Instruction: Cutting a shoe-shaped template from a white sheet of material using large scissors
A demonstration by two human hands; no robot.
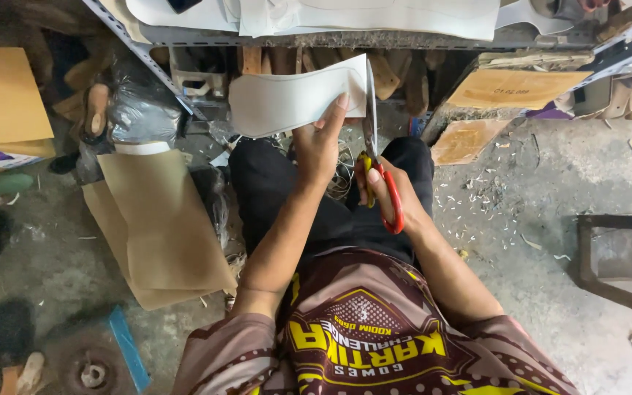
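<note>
My left hand [321,139] grips a flat, pale grey sole-shaped sheet [287,99] by its right end and holds it up over my lap. My right hand [389,192] holds scissors [371,132] with red and yellow handles. Their blades point away from me along the right edge of the sheet. I sit with my legs in black trousers [272,190] and wear a brown patterned shirt.
Brown cardboard sheets [162,219] lie on the concrete floor at left. More cardboard pieces [510,91] lean at upper right. A metal shelf [360,36] with white cut sheets spans the top. Offcut scraps litter the floor at right, beside a dark metal frame [608,256].
</note>
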